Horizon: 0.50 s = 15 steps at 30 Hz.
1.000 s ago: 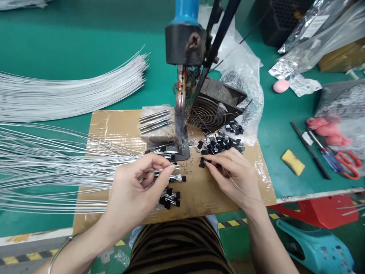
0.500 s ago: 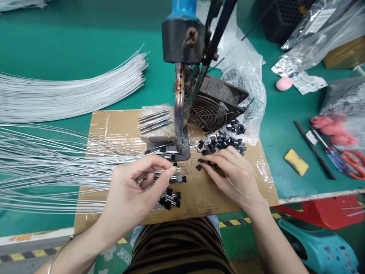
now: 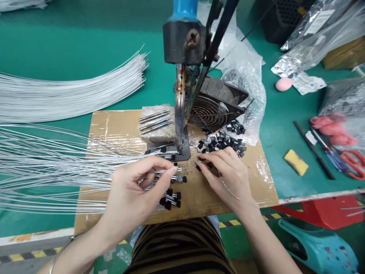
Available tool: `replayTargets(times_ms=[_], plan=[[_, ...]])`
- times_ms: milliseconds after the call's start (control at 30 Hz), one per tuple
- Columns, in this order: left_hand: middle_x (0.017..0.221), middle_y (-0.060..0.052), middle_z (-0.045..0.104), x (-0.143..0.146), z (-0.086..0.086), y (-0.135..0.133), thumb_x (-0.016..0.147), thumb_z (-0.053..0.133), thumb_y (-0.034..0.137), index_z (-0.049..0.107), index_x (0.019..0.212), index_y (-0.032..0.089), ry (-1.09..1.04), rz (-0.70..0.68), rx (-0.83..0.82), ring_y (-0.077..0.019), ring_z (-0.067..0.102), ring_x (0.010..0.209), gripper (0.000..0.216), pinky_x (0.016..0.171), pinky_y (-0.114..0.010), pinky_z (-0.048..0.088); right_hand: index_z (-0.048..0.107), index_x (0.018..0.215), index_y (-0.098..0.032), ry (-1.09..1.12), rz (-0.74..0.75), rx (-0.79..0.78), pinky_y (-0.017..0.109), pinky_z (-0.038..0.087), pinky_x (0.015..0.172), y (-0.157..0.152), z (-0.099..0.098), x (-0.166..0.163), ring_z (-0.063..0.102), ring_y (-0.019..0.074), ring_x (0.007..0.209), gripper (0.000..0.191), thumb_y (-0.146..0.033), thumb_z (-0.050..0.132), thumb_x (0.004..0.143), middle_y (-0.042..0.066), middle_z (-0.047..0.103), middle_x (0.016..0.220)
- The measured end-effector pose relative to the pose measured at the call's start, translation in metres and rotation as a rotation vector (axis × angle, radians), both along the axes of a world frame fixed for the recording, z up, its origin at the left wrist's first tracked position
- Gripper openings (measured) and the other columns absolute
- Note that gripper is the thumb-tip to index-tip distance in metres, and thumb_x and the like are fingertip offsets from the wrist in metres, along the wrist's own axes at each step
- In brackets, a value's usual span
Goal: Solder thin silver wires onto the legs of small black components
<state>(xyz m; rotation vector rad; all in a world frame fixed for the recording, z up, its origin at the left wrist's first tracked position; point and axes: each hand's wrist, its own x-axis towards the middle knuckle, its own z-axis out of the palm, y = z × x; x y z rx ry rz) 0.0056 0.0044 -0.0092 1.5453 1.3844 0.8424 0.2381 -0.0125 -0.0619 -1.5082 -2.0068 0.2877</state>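
My left hand (image 3: 139,186) is closed in a pinch on a thin white wire (image 3: 178,169); the wire's end sticks out just past the fingertips. My right hand (image 3: 229,177) has its thumb and index finger closed around a small black piece (image 3: 200,159). Close behind those fingers lies a pile of similar small black pieces (image 3: 221,140). Below and beside my left fingertips are wire ends with black caps (image 3: 170,198). Their long pale wires (image 3: 57,160) run off to the left, partly covered by my left hand.
A metal nozzle (image 3: 179,102) on a blue-and-black holder hangs over a dark plate (image 3: 185,152). Behind stand a fan (image 3: 211,112) and a block with metal rods (image 3: 156,131). A wire bundle (image 3: 71,95) lies at left; a yellow sponge (image 3: 295,162) and scissors (image 3: 353,163) are at right.
My right hand has shifted slightly left, towards my left hand, with the black piece between its fingertips. My left hand stays nearly in place with the wire.
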Motion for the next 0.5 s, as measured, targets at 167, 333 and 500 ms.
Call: replayTargets(times_ms=[167,333,500], plan=[[0.068,0.003,0.068,-0.001,-0.001,0.000,0.091,0.073,0.021,0.078,0.085,0.024,0.027,-0.006,0.013,-0.0098,0.052,0.052,0.008,0.047,-0.021,0.042,0.073,0.100,-0.022,0.023,-0.037,0.018,0.039,0.058,0.080,0.000,0.002,-0.004,0.065,0.0230,0.087,0.011,-0.013,0.068,0.099,0.006,0.079,0.094],[0.067,0.004,0.067,0.000,0.000,0.000,0.091,0.074,0.021,0.077,0.084,0.024,0.051,-0.001,0.010,-0.0093,0.050,0.051,0.008,0.046,-0.021,0.041,0.078,0.102,-0.022,0.403,-0.197,-0.149,0.029,0.057,0.065,-0.008,0.017,-0.015,0.067,0.0147,0.070,0.013,-0.013,0.071,0.096,0.003,0.076,0.090],[0.068,0.004,0.068,0.000,-0.001,-0.001,0.091,0.073,0.020,0.077,0.085,0.025,0.062,-0.013,0.024,-0.0091,0.049,0.051,0.008,0.046,-0.021,0.040,0.084,0.101,-0.031,0.828,-0.174,-0.330,0.025,0.051,0.054,-0.014,0.029,-0.030,0.065,0.0108,0.063,0.013,-0.023,0.075,0.098,-0.001,0.076,0.088]])
